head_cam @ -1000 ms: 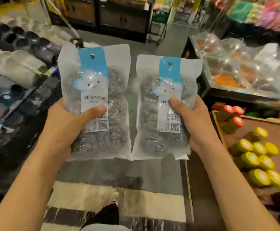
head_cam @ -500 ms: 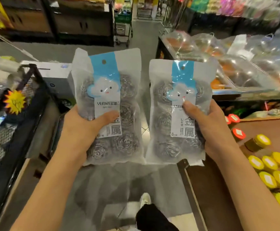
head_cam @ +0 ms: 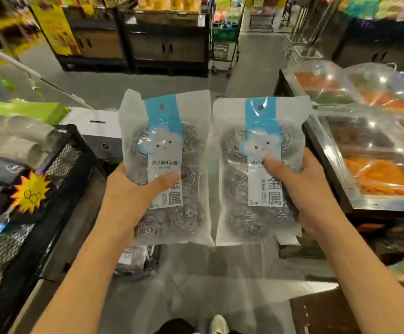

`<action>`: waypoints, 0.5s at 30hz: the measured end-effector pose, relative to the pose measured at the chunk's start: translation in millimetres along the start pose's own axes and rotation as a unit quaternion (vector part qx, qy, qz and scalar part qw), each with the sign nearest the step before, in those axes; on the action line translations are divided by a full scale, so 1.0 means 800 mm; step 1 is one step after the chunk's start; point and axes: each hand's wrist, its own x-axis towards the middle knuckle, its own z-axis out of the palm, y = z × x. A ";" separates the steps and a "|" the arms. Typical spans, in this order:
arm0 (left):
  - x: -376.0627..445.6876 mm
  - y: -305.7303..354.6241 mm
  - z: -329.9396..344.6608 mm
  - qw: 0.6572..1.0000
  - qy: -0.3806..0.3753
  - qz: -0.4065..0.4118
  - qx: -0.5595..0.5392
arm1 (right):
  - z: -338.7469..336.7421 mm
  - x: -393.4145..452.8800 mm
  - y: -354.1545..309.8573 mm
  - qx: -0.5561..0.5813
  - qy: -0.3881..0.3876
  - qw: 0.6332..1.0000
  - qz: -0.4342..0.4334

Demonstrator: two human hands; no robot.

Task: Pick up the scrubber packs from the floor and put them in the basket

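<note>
At centre frame, the left hand (head_cam: 133, 191) grips one scrubber pack (head_cam: 167, 165), the right hand (head_cam: 309, 189) another (head_cam: 258, 169). Light, crinkly, slippery bags; mid-body thumb pinches look secure. The black mesh basket (head_cam: 58, 179) sits at nine o'clock.

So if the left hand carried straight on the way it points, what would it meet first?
Probably nothing close: the left hand, holding its pack upright, points up the aisle over bare floor. The dark shelf unit lies far ahead, though depth is unclear.

Fingers behind scrubber packs (head_cam: 164, 165) hidden; shelves (head_cam: 162, 27) blurred.
</note>
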 end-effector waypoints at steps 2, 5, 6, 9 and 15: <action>0.029 0.002 0.001 1.000 0.018 0.004 -0.007 | 0.020 0.044 0.001 -0.006 -0.025 1.000 -0.004; 0.072 0.002 -0.007 0.999 0.050 0.001 -0.018 | 0.060 0.109 0.003 -0.006 -0.063 0.998 -0.002; 0.086 0.000 -0.012 0.998 0.062 -0.003 -0.020 | 0.076 0.131 0.004 -0.007 -0.073 0.997 0.000; 0.128 -0.007 -0.034 0.994 0.105 -0.013 -0.027 | 0.131 0.188 0.005 -0.006 -0.110 0.994 0.009; 0.205 -0.025 -0.087 0.979 0.198 -0.022 -0.052 | 0.247 0.273 -0.002 -0.026 -0.230 0.973 0.021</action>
